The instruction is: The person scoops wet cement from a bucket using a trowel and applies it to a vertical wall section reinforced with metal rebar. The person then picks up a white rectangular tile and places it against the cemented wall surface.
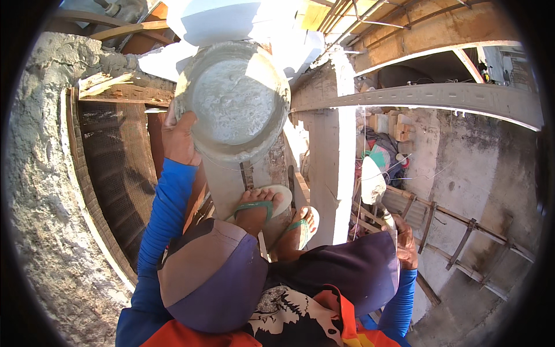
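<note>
Mortar still fills the pan, gripped at its rim by the left hand; right hand clasps a trowel, nothing spread yet.

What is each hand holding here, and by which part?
The left hand grips the round mortar pan by its left rim. The right hand holds a trowel by its handle, blade pointing up.
</note>
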The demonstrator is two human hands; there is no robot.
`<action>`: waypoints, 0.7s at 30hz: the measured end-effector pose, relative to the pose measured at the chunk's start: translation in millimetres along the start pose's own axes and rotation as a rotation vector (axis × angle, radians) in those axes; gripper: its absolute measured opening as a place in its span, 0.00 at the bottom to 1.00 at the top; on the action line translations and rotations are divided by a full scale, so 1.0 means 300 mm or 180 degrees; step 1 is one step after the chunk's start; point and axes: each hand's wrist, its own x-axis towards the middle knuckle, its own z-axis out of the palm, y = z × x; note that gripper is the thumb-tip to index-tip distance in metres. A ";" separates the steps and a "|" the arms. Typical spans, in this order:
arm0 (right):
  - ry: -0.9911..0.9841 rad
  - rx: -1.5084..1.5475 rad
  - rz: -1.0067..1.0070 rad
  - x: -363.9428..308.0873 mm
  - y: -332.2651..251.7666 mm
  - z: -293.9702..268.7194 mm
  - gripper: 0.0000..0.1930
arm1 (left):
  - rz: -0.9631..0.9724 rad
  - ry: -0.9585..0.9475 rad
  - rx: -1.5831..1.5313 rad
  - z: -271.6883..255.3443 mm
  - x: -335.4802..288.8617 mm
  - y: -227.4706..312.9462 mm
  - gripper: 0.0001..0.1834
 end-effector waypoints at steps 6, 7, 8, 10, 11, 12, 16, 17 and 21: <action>-0.0185 -0.0986 -0.1341 0.226 -0.379 0.178 0.16 | -0.0238 -0.0222 0.0668 0.086 -0.039 0.003 0.27; 0.0063 -0.1776 -0.1735 0.311 -0.429 0.239 0.18 | -0.0380 -0.0075 0.0812 0.100 -0.042 0.010 0.27; 0.0151 -0.2545 -0.1578 0.360 -0.473 0.295 0.19 | -0.0234 -0.0257 0.0650 0.115 -0.054 0.015 0.27; -0.0152 -0.2590 -0.1770 0.462 -0.535 0.361 0.20 | -0.0126 -0.0335 0.0408 0.151 -0.097 0.003 0.26; -0.0288 -0.2195 -0.1890 0.487 -0.543 0.368 0.20 | -0.0180 -0.0251 0.0399 0.164 -0.111 0.004 0.27; -0.0407 -0.1820 -0.2057 0.510 -0.547 0.378 0.21 | -0.0197 -0.0192 0.0347 0.174 -0.117 0.005 0.28; -0.1110 -0.0781 -0.1419 0.509 -0.493 0.348 0.24 | -0.0167 -0.0129 0.0381 0.140 -0.105 0.010 0.25; -0.1203 -0.0691 -0.1230 0.493 -0.469 0.337 0.24 | -0.0226 -0.0113 0.0437 0.114 -0.100 0.004 0.23; -0.0935 -0.0156 -0.1298 0.415 -0.386 0.277 0.22 | -0.0350 -0.0241 0.0811 -0.006 -0.003 -0.022 0.15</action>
